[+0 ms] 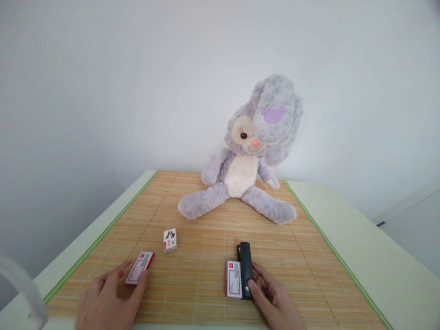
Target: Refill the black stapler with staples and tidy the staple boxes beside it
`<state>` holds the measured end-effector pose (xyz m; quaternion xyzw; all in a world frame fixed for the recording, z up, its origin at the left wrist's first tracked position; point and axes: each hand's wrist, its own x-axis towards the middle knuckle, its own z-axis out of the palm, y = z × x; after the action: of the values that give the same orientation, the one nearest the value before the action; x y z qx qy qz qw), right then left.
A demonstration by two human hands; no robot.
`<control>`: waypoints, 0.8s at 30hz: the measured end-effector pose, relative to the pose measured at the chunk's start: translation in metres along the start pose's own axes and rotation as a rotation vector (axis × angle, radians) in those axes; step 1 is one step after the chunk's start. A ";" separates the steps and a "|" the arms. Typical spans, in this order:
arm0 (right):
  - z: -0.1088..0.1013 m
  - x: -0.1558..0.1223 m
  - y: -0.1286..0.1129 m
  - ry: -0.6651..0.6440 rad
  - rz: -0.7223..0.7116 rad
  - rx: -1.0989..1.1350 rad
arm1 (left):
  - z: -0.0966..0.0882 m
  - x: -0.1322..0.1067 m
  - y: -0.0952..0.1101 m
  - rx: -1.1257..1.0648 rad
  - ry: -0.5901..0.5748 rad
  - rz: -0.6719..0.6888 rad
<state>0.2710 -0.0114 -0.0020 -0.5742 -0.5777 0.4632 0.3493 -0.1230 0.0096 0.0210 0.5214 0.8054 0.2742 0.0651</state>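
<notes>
- Stapler (245,269): black, lies flat on the mat, near-centre and a bit to your R. Long axis runs near-to-far, almost straight away from you toward the plush. Can't tell which end is the nose.
- R hand (275,300): thumb on the stapler's near end, fingers curled along its R side, so a loose pinch on that end.
- Second staple box (233,278): red-white, flat, touching the stapler's L side, long axis parallel w/ it.
- L hand (106,298): thumb and fingers pinch the near end of a staple box (139,268).
- That box is red-white. Its long axis is diagonal, w/ the far end angled up and to the R. It sits near the mat's L-front area.
- Small white box (169,240): has a dark picture and lies just beyond the L-hand box, apart from it.
- Plush rabbit (247,156): grey-lilac, sits at the mat's far edge, legs splayed toward you, one ear flopped over its face.
- Surface: bamboo mat (206,229) w/ green edging, on a pale table (360,238).
- Room: plain white wall (137,82) behind.
</notes>
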 end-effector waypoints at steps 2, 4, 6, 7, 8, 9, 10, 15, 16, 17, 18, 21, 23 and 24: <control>0.000 0.000 0.000 0.020 -0.002 -0.003 | -0.003 0.003 -0.007 -0.020 -0.072 -0.012; 0.001 0.000 0.001 0.038 -0.006 0.000 | -0.004 0.002 -0.003 -0.052 -0.133 -0.054; 0.001 0.000 0.002 0.032 -0.009 0.002 | -0.001 -0.005 0.012 -0.086 -0.142 -0.105; 0.001 0.000 0.002 0.021 -0.007 0.001 | 0.002 -0.012 0.023 -0.118 -0.134 -0.111; 0.001 0.000 0.002 0.010 -0.005 -0.002 | 0.005 -0.020 0.036 -0.163 -0.127 -0.092; 0.001 0.000 0.002 0.004 -0.004 -0.005 | 0.010 -0.029 0.051 -0.213 -0.114 -0.065; 0.001 0.000 0.002 0.004 -0.003 -0.007 | 0.015 -0.039 0.067 -0.272 -0.125 -0.018; 0.001 -0.001 -0.003 0.024 -0.001 0.003 | 0.038 -0.081 0.141 -0.424 -0.189 0.196; 0.001 -0.001 -0.003 0.023 -0.002 0.005 | 0.040 -0.085 0.150 -0.427 -0.213 0.210; 0.002 -0.001 -0.004 0.021 -0.003 0.007 | 0.042 -0.087 0.157 -0.423 -0.237 0.212; 0.002 0.000 -0.004 0.017 -0.006 0.007 | 0.043 -0.088 0.163 -0.416 -0.261 0.208; 0.003 0.001 -0.003 0.024 -0.011 0.004 | 0.046 -0.089 0.169 -0.403 -0.333 0.186; 0.003 0.001 -0.004 0.036 -0.009 0.012 | 0.048 -0.091 0.170 -0.420 -0.385 0.172; 0.002 0.001 -0.004 0.040 -0.005 0.019 | 0.049 -0.092 0.169 -0.434 -0.411 0.162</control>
<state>0.2671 -0.0102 0.0010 -0.5787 -0.5676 0.4561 0.3673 0.0733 -0.0009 0.0496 0.6023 0.6539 0.3329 0.3145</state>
